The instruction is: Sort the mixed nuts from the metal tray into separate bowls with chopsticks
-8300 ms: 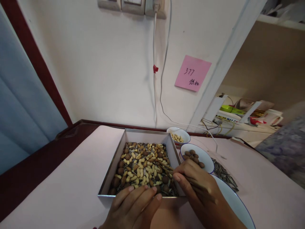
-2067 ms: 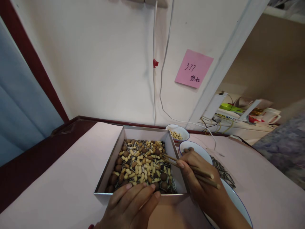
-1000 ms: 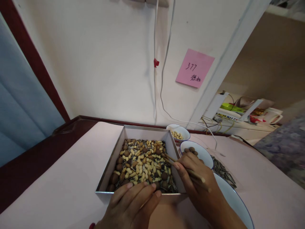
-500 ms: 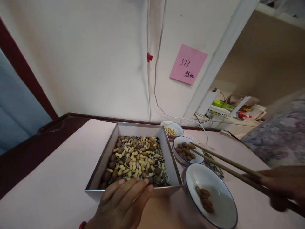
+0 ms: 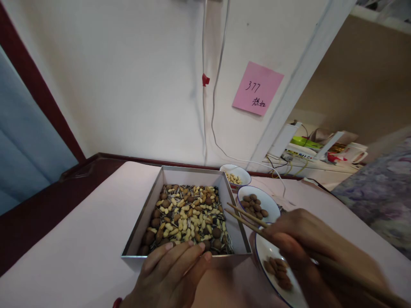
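Note:
My left hand lies at the near side of a square grey box, fingers hooked over its rim; the thumb's hold is hard to see. Inside the box is a mix of peanuts in shells, almonds, round brown nuts and striped sunflower seeds. My right hand is closed around a pair of wooden chopsticks. Their tips are slightly apart over the box's right wall, with no nut visible between them. Under my right hand, a bowl with almonds is partly hidden.
Behind the almond bowl stands a bowl of brown oval nuts, then a bowl of peanuts near the wall. A white cable runs down to the table. At right are a cluttered shelf and floral fabric.
My right hand has swung left with the chopsticks, from over the brown-nut bowl to the box's right wall. The left hand keeps its place on the rim. The view has shifted slightly.

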### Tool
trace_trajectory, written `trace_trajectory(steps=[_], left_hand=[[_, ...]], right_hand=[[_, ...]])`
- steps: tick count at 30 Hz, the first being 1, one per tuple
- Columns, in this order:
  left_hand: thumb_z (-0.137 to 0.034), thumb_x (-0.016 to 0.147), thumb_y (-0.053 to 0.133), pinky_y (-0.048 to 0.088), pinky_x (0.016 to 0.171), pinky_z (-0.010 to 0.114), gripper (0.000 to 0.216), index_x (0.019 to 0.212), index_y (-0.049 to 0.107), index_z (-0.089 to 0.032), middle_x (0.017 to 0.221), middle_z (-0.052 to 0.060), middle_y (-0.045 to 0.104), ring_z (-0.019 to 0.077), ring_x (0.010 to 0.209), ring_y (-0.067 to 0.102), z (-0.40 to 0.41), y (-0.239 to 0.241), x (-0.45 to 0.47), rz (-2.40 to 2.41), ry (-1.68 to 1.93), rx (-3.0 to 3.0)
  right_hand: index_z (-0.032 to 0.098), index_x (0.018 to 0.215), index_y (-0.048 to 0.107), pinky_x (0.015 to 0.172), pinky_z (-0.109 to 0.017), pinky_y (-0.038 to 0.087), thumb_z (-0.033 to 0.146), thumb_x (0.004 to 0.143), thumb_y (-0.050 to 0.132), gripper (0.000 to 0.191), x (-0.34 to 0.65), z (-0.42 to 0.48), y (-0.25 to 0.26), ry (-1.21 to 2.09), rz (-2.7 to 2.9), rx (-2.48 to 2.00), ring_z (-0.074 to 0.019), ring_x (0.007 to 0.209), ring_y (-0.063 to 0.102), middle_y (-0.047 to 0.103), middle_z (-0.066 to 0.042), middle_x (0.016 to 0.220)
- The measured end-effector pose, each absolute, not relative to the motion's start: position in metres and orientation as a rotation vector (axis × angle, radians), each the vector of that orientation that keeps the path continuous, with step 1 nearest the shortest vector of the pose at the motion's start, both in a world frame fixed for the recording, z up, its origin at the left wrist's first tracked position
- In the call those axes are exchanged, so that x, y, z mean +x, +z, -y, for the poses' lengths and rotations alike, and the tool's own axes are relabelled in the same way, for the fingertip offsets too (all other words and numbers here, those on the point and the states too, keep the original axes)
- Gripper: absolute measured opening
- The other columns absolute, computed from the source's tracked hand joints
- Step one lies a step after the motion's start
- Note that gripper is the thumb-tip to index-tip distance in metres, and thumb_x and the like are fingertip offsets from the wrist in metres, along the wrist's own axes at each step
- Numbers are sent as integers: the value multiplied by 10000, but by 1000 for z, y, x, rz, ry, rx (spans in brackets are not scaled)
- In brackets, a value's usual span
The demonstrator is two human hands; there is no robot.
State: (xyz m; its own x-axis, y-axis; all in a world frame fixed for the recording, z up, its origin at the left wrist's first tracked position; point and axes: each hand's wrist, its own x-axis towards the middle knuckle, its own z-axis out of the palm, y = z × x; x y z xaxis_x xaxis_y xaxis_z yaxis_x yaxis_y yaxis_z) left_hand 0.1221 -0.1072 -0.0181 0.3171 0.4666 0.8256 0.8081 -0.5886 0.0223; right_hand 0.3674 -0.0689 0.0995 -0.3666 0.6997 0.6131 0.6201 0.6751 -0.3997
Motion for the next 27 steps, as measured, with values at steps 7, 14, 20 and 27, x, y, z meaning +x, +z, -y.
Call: trace_trajectory(steps=[7,14,20,27], left_hand=[[-222,1019,558,310,1103,291,206,1094,747,-250,1051,-48,810,106,1032,661,107,-19,123,1154,-1171,-2162],[-182,985,589,330,1063,299,204,1101,740,-256,1065,-76,799,106,1042,626,106,-19,125,1161,-1143,-2152],[-169,988,567,372,986,309,216,1114,720,-256,1066,-85,787,109,1051,602,107,-17,126,1149,-1110,-2142],[-190,989,577,358,1027,295,193,1076,735,-257,1037,-79,792,106,1018,620,105,-19,126,1143,-1164,-2109]], right_hand=[[212,803,552,612,-264,420,236,1061,425,288,336,39,65,55,2217,-943,-135,678,555,540,-12,772],[220,803,553,656,-263,422,257,1067,432,293,334,30,52,134,2229,-974,-136,715,566,540,-3,792],[224,812,574,673,-248,421,267,1057,459,274,336,26,49,111,2180,-1002,-136,739,562,564,3,792],[225,804,565,626,-242,442,264,1044,491,254,343,30,56,111,2162,-978,-130,685,586,578,6,755]])
